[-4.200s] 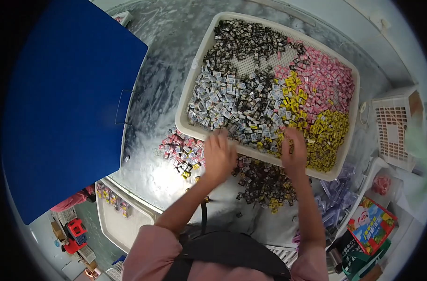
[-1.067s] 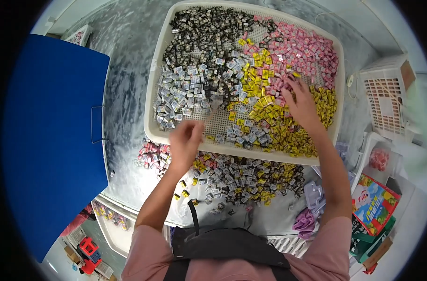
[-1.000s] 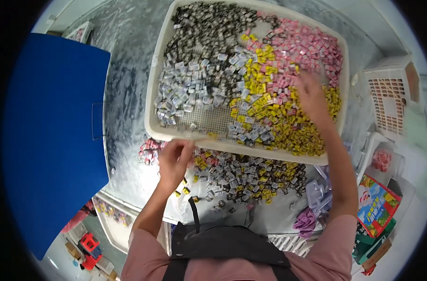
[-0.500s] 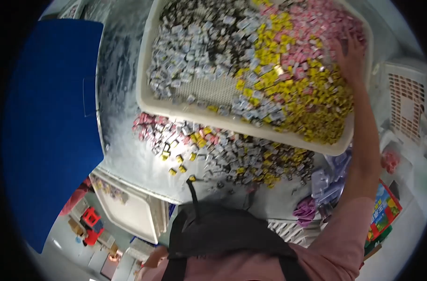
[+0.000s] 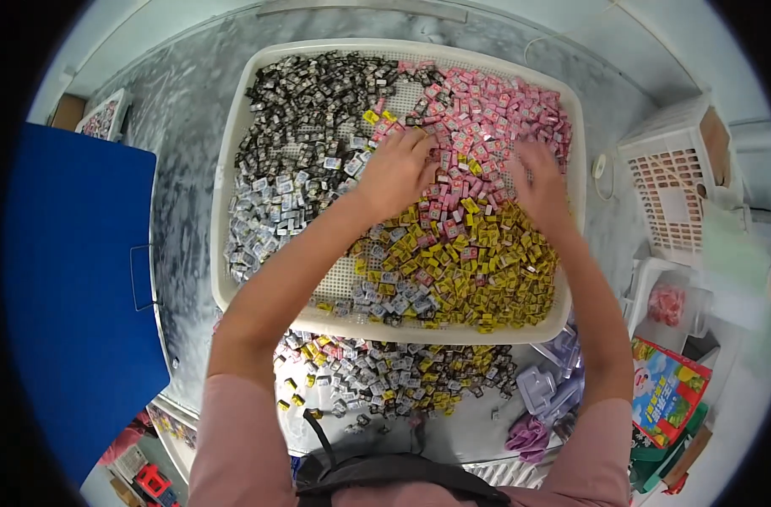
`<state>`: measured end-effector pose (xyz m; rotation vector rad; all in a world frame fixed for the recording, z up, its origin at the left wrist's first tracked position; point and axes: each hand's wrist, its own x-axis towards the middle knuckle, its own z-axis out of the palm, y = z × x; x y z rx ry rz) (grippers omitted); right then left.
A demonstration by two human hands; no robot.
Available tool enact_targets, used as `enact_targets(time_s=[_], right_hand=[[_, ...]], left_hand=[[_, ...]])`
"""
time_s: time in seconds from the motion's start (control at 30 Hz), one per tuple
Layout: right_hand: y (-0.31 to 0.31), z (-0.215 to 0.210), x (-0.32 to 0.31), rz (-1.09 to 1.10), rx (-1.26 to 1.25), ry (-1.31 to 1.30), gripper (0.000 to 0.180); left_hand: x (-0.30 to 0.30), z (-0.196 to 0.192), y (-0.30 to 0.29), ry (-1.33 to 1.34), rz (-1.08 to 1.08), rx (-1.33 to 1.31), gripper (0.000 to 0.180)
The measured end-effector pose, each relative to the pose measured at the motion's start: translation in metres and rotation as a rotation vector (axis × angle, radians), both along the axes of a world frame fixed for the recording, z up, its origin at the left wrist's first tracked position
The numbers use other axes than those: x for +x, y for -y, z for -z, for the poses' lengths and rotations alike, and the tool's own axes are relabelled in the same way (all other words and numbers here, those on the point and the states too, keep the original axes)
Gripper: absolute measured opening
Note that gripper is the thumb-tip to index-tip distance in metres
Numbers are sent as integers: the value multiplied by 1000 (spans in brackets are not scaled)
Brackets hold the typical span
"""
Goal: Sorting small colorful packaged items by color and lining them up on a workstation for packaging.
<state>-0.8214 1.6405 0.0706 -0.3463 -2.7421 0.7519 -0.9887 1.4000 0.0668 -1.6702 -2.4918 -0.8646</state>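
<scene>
A white perforated plastic tray (image 5: 220, 228) holds a great many small wrapped pieces sorted loosely by colour. Black pieces (image 5: 296, 97) fill the far left and silver-grey pieces (image 5: 263, 215) the near left. Pink pieces (image 5: 487, 110) cover the far right, with yellow pieces (image 5: 504, 275) nearer me. My left hand (image 5: 395, 173) rests mid-tray on the pink pieces' left border, its bent fingers apart and touching them. Over the right side, where pink meets yellow, my right hand (image 5: 539, 188) has its fingers spread and slightly blurred. Neither hand visibly grips a piece.
A mixed pile of pieces (image 5: 385, 376) lies on the metal table (image 5: 182, 220) before the tray. Clear plastic containers (image 5: 547, 390) and a purple cloth (image 5: 529, 437) sit near right. Beyond them stands a white basket (image 5: 668, 198). A blue panel (image 5: 81, 270) borders the left.
My left hand has come into the tray from below the table edge. My right hand has moved left from the tray's right rim. The view has shifted, showing the whole tray.
</scene>
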Motion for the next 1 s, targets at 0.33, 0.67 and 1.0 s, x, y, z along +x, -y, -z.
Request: enact_targets(time_s=[0.33, 0.67, 1.0], right_hand=[[38, 15, 26, -110, 69, 10, 40], [96, 25, 64, 261, -82, -203, 32], [147, 32, 17, 343, -958, -247, 31]], left_hand=[[51, 28, -13, -23, -37, -76, 53], [123, 33, 12, 22, -459, 44, 56], [130, 32, -14, 307, -512, 337, 39]])
